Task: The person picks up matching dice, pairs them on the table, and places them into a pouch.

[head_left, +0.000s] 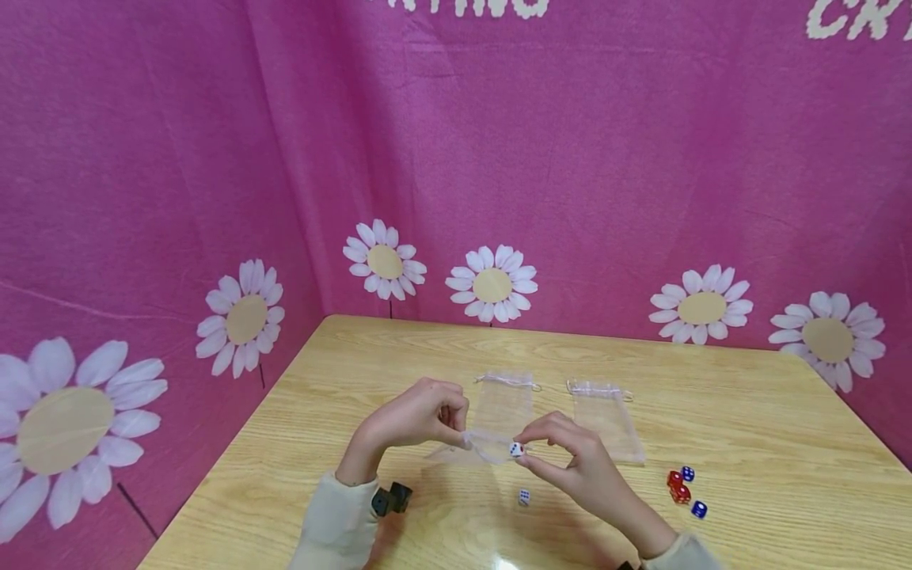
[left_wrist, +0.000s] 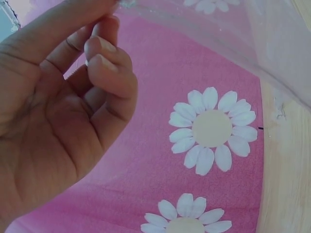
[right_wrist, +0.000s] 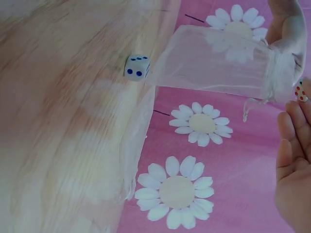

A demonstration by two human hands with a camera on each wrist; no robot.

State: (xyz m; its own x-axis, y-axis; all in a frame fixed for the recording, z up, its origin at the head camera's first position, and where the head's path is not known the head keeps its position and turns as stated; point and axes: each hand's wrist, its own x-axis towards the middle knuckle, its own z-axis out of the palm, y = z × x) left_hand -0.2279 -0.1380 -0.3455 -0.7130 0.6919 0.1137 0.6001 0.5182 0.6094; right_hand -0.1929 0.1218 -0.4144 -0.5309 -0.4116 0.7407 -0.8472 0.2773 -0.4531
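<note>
Thumb and fingers of my left hand (head_left: pixel 419 413) pinch the rim of a sheer white drawstring pouch (head_left: pixel 486 448), held up off the table. In the right wrist view the pouch (right_wrist: pixel 209 68) hangs with its drawstring end at that hand. My right hand (head_left: pixel 575 467) pinches a white die (head_left: pixel 516 449) between thumb and fingertips, right beside the pouch's mouth. Red and dark pips show on this die. A second white die (head_left: pixel 524 497) with blue pips lies on the table below the hands; the right wrist view also has this die (right_wrist: pixel 137 67).
Two more sheer pouches (head_left: pixel 504 405) (head_left: pixel 607 425) lie flat behind the hands. To the right sit two red dice (head_left: pixel 674 479) (head_left: pixel 681 495) and two blue dice (head_left: pixel 687 473) (head_left: pixel 699 509). A pink curtain (head_left: pixel 570 158) with daisies borders the wooden table (head_left: pixel 769 419).
</note>
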